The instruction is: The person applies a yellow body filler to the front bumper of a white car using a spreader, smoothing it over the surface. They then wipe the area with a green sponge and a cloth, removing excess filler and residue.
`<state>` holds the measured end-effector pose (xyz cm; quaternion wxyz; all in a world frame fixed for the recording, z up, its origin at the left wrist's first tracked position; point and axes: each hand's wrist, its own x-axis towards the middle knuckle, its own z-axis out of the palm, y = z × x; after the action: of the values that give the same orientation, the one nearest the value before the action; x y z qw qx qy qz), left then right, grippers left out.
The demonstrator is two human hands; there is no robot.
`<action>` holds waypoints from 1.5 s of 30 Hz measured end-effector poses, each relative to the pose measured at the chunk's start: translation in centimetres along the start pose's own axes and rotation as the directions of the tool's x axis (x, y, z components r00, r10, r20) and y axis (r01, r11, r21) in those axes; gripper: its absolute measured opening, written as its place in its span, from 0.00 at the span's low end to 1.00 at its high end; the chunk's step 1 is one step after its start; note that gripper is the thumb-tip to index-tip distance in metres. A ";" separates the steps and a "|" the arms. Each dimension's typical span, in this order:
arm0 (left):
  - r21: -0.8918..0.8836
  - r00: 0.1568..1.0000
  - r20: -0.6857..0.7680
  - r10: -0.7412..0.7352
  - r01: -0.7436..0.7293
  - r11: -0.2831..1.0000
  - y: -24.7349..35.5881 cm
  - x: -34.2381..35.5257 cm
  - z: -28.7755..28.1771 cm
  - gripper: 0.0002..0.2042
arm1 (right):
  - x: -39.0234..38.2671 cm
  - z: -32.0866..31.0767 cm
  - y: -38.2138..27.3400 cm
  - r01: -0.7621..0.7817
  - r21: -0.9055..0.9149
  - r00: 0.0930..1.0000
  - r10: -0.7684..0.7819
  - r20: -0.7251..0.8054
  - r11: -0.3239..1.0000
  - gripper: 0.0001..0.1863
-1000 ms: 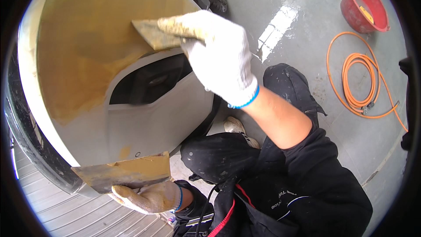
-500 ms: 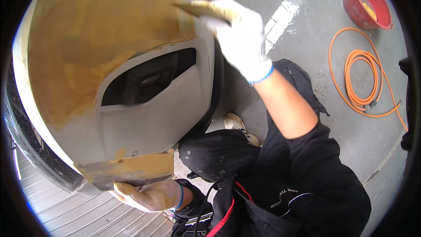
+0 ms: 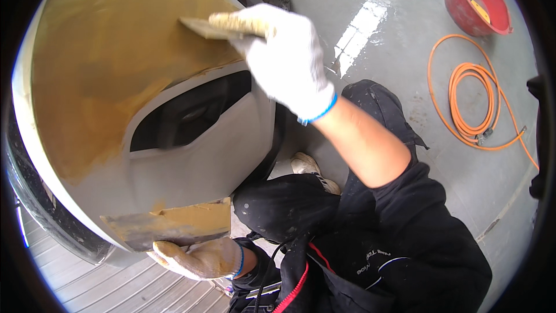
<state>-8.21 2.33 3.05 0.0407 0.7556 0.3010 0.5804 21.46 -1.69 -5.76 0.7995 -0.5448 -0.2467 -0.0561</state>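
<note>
A white car body panel (image 3: 185,177) fills the left side, its upper part coated with yellow-brown putty (image 3: 98,81). A dark curved opening (image 3: 191,116) sits below the coating. My right hand (image 3: 286,58), in a white knit glove, grips a putty-smeared spreader (image 3: 211,29). The blade is over the coated area near the opening's upper edge; whether it touches I cannot tell. Lower down, my gloved left hand (image 3: 200,259) holds a flat putty board (image 3: 191,221) by its near edge. Yellow putty and grey smears cover its face.
A red bucket (image 3: 463,8) with a yellow item inside stands on the grey floor at the far right. Below it lies a coiled orange hose (image 3: 454,101). My bent knee (image 3: 284,203) is close to the panel's lower edge. Ribbed grey slats (image 3: 139,284) show at lower left.
My right hand has moved left with the spreader, farther over the coated area. The left hand and its board stay nearly where they were. The view has shifted slightly.
</note>
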 end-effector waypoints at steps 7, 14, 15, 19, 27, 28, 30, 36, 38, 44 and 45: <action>-0.387 0.969 0.142 -0.202 0.242 0.890 -0.7 0.0 -0.9 0.24 | -6.6 1.3 0.5 0.297 -0.081 0.951 -0.302 -0.066 0.952 0.24; 0.187 0.972 0.232 0.029 -0.074 0.980 2.8 -2.2 1.7 0.19 | -6.6 -5.3 -1.3 -0.193 0.093 0.968 0.206 -0.147 0.977 0.13; 0.191 0.962 0.269 -0.034 -0.018 0.981 3.6 -2.7 2.7 0.17 | -6.9 -6.3 -1.9 -0.146 0.013 0.984 0.146 -0.099 0.989 0.12; -0.465 0.768 0.408 -0.494 0.640 0.611 4.9 -5.2 6.6 0.22 | -8.6 -7.4 -4.0 -0.386 0.705 0.922 0.229 0.312 0.594 0.14; -0.159 0.948 0.166 -0.272 0.298 0.941 -0.6 -4.4 3.1 0.31 | -8.3 -7.9 0.1 -0.406 0.029 0.841 0.361 0.403 0.913 0.14; -0.135 0.952 0.232 -0.202 0.237 0.962 -1.3 -4.4 2.6 0.31 | -7.3 -7.4 1.4 -0.579 0.012 0.787 0.556 0.266 0.815 0.15; -0.024 0.948 0.257 -0.187 0.199 0.980 -2.1 -4.9 1.8 0.31 | -4.1 -5.9 4.2 -0.490 -0.026 0.871 0.491 0.010 0.871 0.21; -0.080 0.909 0.237 -0.342 0.369 0.926 -2.1 -6.0 1.2 0.31 | 3.4 -1.8 5.6 -0.241 -0.071 0.970 0.242 0.015 0.968 0.19; -0.210 0.887 0.274 -0.371 0.431 0.877 -1.5 -6.0 1.4 0.29 | 4.5 -1.5 5.1 -0.213 -0.014 0.975 0.214 0.061 0.977 0.18; -0.187 0.856 0.289 -0.429 0.490 0.851 0.3 -6.1 3.5 0.27 | -2.1 -1.4 3.6 -0.057 0.084 0.997 0.053 0.052 0.995 0.27; -0.131 0.868 0.285 -0.406 0.455 0.881 0.4 -6.2 3.8 0.27 | -4.2 -1.0 3.3 -0.049 0.046 0.998 0.048 0.029 0.998 0.27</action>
<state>-5.50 -0.04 -3.29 0.2805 0.7281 0.3971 0.4832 19.31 -2.05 -10.71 0.8097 -0.5323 -0.2458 -0.0232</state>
